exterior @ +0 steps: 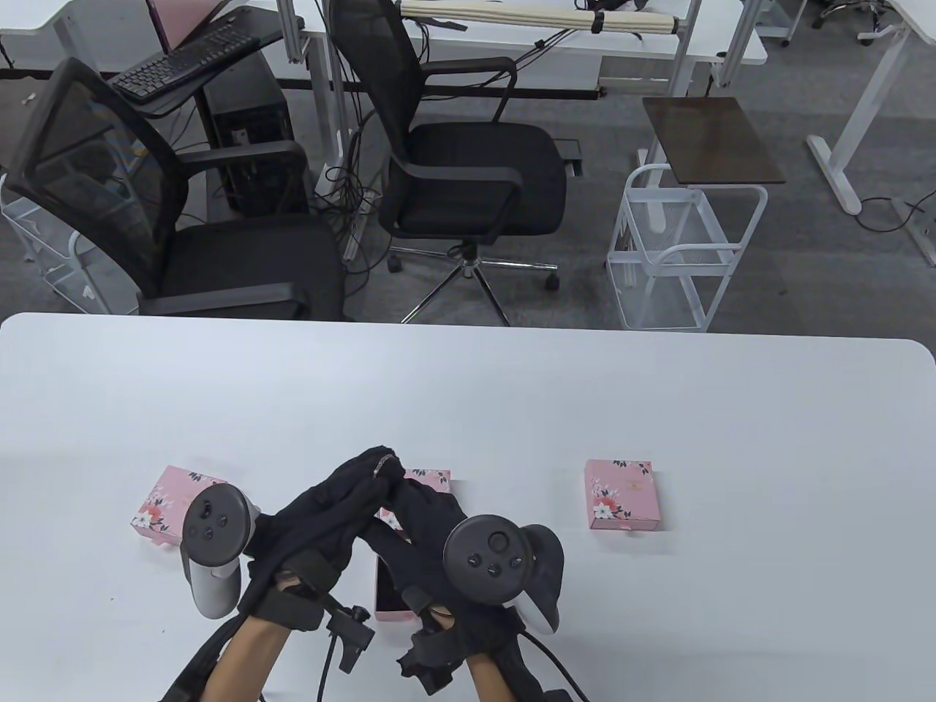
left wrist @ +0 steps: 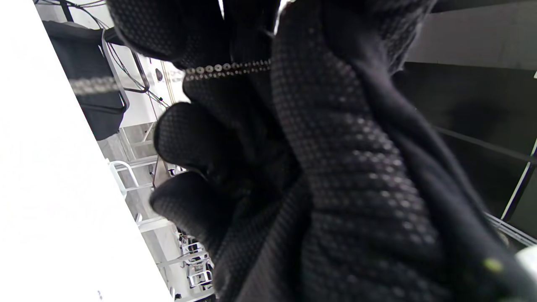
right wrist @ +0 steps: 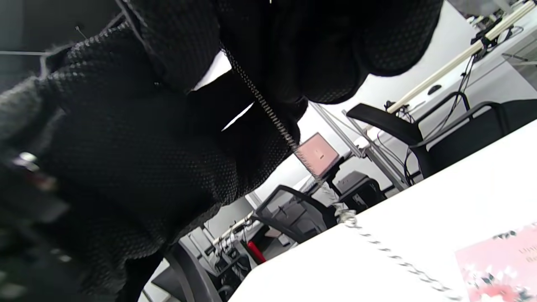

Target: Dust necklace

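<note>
While both hands (exterior: 380, 504) pinch the necklace (exterior: 384, 464), they hide an open pink box (exterior: 395, 585) between two closed boxes (exterior: 623, 494).

Even, bright overhead light fills the table view, and the white table (exterior: 468, 395) shows only soft, faint shadows under the hands. Its far edge bows slightly from lens distortion. In the left wrist view the table beside the glove is blown out to plain white, and the chain (left wrist: 226, 69) blurs past the fingers. The right wrist view is soft close up.
</note>
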`<state>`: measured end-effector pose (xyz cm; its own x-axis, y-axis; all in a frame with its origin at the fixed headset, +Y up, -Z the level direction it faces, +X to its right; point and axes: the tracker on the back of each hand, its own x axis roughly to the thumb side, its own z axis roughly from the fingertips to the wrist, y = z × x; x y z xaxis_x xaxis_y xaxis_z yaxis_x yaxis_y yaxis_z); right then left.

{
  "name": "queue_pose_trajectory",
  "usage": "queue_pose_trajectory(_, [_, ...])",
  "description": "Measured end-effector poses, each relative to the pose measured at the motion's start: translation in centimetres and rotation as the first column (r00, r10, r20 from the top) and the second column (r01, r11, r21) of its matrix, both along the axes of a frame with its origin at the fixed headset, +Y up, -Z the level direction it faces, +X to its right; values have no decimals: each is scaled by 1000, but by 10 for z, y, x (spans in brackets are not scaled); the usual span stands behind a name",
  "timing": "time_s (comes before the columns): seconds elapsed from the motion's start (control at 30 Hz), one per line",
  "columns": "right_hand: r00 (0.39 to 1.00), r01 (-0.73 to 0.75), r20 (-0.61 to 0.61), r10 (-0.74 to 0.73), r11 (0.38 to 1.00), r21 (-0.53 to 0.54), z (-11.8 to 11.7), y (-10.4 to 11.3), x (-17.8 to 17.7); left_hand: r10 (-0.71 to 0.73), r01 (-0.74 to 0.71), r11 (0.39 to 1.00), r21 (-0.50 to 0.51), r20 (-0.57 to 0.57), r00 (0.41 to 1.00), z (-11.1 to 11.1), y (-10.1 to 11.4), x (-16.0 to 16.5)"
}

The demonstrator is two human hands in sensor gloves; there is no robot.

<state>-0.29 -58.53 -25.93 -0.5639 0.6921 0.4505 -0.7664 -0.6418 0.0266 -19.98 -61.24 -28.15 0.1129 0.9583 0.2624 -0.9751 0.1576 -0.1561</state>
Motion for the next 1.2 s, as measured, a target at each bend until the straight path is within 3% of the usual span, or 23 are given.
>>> queue_pose_trajectory(0.1, [1000,3,17,-3,1000,11,-1,-2,-2,34,-31,999,-40,81,996,0,-1,2])
queue_pose_trajectory(0.37, [995,41,87,-48,996,84,0,-4,-3,25,-24,999,-22,63,998,1,0,3])
queue_pose_trajectory(0.9, [999,-32,44,29,997,64,0,-3,-6,-14,14,1000,-4,-109,994,-9,2,-29])
queue_pose_trajectory(1.2, [997,-80,13,80,996,29,-5,-9,-12,29,-29,1000,-1,-141,990,-12,5,-49])
